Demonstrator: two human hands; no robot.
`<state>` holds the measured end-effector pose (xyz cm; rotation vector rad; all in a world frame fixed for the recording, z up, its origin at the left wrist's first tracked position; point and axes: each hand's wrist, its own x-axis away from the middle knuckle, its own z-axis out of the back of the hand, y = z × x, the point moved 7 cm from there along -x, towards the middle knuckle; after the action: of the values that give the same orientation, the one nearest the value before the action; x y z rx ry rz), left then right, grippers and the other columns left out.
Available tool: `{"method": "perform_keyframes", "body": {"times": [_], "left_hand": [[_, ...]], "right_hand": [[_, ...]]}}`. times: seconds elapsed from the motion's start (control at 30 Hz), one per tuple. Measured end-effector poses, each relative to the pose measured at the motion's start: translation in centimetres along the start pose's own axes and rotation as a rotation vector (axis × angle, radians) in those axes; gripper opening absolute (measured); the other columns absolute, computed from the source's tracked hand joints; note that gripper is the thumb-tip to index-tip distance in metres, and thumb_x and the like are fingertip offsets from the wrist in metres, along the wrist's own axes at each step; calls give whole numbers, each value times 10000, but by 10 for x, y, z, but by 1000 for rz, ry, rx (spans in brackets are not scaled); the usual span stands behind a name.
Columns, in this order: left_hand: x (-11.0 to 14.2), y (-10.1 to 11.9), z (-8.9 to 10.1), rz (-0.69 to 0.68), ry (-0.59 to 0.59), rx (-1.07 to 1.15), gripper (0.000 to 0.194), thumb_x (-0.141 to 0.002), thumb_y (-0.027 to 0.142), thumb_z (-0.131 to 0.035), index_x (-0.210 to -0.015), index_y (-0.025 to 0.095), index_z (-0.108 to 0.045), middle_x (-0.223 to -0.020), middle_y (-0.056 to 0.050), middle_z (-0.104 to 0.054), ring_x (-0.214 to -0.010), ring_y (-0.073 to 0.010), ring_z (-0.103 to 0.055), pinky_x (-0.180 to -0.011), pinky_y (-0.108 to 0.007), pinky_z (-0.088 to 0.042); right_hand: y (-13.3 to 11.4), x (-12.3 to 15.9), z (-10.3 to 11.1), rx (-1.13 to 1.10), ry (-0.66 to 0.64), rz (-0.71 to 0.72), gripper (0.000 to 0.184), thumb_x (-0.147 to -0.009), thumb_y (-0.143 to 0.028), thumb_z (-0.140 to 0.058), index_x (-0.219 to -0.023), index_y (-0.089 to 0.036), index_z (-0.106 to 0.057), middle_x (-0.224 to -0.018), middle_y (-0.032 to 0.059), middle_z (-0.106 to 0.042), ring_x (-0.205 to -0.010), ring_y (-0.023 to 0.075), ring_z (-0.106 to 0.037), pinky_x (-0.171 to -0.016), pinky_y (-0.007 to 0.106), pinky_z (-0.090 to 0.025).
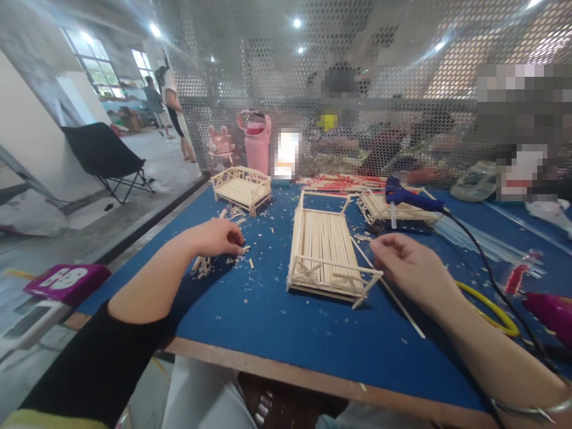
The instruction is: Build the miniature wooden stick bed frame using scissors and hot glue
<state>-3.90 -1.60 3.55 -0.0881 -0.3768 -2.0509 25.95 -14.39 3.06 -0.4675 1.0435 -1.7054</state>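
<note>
My left hand (pixel 224 236) hovers low over the left part of the blue table, its fingers curled together in a pinch. Small stick offcuts (pixel 204 264) lie under and around it; whatever is between its fingertips is too small to name. A miniature bed frame of pale wooden sticks (pixel 328 238), with slatted base and railed ends, stands in front of me. Just right of its front corner, my right hand (pixel 397 256) has its fingers curled together, their contents hidden. A thin wooden stick (pixel 404 310) slants past those fingers; I cannot tell if they grip it.
Another stick-built model (pixel 243 189) stands back left, and a third (pixel 397 208) back right below a blue glue gun (pixel 413 199) with a black cable. Clear glue sticks (pixel 473 238), a yellow ring (pixel 491 316) and red sticks (pixel 348 185) lie about. Perforated metal mesh (pixel 268 65) borders the back.
</note>
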Motion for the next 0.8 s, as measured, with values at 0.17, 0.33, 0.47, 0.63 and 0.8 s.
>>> {"method": "perform_keyframes", "body": {"times": [0.17, 0.33, 0.47, 0.63, 0.8], "left_hand": [[5, -3, 4, 75, 125, -74, 235, -755, 342, -518, -841, 197, -682, -832, -45, -699, -773, -192, -614, -657, -244, -416], [19, -7, 29, 224, 513, -145, 369, -774, 177, -437, -1094, 181, -620, -1035, -99, -669, -937, -236, -608, -791, -286, -435], [15, 2, 13, 150, 362, -98, 271, -797, 250, -459, -921, 194, -693, -944, -83, -705, -896, -233, -624, -775, -275, -437], [6, 8, 6, 96, 297, -134, 128, -712, 269, -574, -717, 220, -692, -794, -44, -715, -827, -215, -627, -722, -243, -424], [19, 14, 21, 113, 477, -87, 248, -819, 269, -432, -913, 164, -635, -897, -86, -679, -812, -200, -604, -712, -257, -420]], "right_hand": [[2, -1, 1, 34, 5, 70, 283, -701, -493, -548, -717, -210, -543, -484, -28, -512, -429, 114, -412, -461, 263, -328], [0, -1, 1, 38, 28, 96, 255, -691, -458, -553, -723, -206, -540, -497, -29, -518, -447, 114, -417, -484, 261, -333], [-2, 1, -1, 5, -2, 87, 249, -675, -445, -552, -744, -207, -529, -495, -34, -501, -440, 112, -394, -464, 255, -317], [-7, 3, 0, 30, 5, 107, 197, -688, -401, -549, -739, -213, -521, -492, -28, -518, -446, 120, -418, -468, 254, -330], [-9, 3, 4, 49, 30, 118, 180, -680, -385, -543, -734, -214, -527, -498, -25, -531, -450, 124, -434, -477, 255, -325]]}}
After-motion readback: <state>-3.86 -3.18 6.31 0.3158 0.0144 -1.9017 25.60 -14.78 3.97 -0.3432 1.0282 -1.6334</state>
